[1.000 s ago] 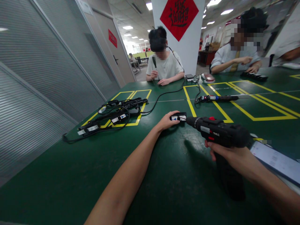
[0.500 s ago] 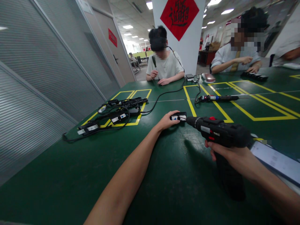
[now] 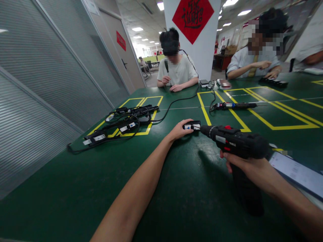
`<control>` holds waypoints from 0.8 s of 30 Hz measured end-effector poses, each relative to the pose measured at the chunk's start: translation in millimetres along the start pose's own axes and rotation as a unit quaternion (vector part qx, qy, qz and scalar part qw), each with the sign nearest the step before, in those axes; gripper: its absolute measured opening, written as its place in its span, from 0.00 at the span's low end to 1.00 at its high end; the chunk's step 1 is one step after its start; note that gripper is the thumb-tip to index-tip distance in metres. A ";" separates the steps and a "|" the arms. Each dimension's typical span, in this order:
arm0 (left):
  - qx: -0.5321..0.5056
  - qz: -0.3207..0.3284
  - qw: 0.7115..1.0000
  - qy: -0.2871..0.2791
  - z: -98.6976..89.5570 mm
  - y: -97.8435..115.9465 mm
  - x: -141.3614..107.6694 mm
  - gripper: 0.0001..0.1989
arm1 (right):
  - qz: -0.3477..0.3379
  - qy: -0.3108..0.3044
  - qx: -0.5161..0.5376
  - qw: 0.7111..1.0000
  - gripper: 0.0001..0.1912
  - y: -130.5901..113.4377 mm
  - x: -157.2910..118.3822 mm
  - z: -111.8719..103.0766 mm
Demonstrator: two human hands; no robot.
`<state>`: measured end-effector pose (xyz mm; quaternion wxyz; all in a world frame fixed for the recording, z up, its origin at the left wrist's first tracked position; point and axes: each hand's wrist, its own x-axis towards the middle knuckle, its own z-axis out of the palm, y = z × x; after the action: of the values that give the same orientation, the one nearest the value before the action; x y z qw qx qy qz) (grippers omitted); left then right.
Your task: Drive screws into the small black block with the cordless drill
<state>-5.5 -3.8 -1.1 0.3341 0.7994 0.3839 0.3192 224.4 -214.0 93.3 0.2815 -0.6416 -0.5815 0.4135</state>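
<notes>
My left hand [image 3: 180,130] is closed around the left end of a small black box [image 3: 196,127] with white labelling and a bit of blue on its near face. The box is on the green table, and I cannot make out its exact kind. In my right hand [image 3: 248,164] is a black cordless drill [image 3: 234,139] with red buttons, gripped by its handle. The drill points left, its chuck close to the right end of the box. A thin bit seems to reach across the box's face; where its tip rests is too small to tell.
Black cables and adapters [image 3: 128,125] lie in a heap at the left. A pen-shaped electric screwdriver [image 3: 236,105] lies beyond the drill. A phone [image 3: 296,171] is by my right forearm. Across the table [image 3: 174,201], two people work with their hands, one holding a screwdriver [image 3: 167,67].
Almost nothing differs. Both hands, the drill and the black box stay in place, apart from a very slight shift of the drill's rear.
</notes>
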 end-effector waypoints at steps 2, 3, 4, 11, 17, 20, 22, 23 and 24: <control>0.000 -0.001 1.000 0.001 -0.2 -0.2 -0.2 0.30 | -0.001 -0.002 0.005 1.000 0.19 -0.5 -0.1 0.1; 0.000 -0.001 1.000 0.001 -0.2 -0.4 -0.3 0.30 | -0.001 -0.002 0.005 1.000 0.19 -0.5 0.0 0.1; -0.001 0.000 1.000 0.001 -0.3 -0.7 -0.4 0.30 | -0.001 -0.001 0.003 1.000 0.19 -0.2 0.2 0.0; 0.001 0.003 1.000 0.001 0.1 -0.5 0.0 0.30 | 0.003 -0.005 0.021 1.000 0.17 2.0 2.1 -0.3; 0.003 0.007 1.000 0.002 0.1 -1.5 -0.1 0.30 | 0.001 0.000 -0.001 1.000 0.18 0.0 1.1 -0.1; -0.001 0.007 1.000 -0.002 0.3 -1.8 -0.1 0.30 | 0.003 0.000 -0.009 1.000 0.18 0.8 0.7 -0.8; 0.000 0.009 1.000 -0.001 0.5 -1.3 0.1 0.30 | 0.003 0.000 -0.013 1.000 0.18 1.7 1.3 -1.1; 0.001 0.010 1.000 -0.001 0.6 -0.9 0.3 0.30 | 0.002 0.000 -0.011 1.000 0.18 2.0 1.7 -1.2; 0.003 0.010 1.000 0.001 0.6 -0.4 0.4 0.29 | 0.000 -0.002 -0.008 1.000 0.18 2.3 2.0 -1.3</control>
<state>-5.0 -3.5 -1.7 0.3281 0.8037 0.3776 0.3222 226.6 -212.2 91.6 0.2753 -0.6426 -0.5855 0.4104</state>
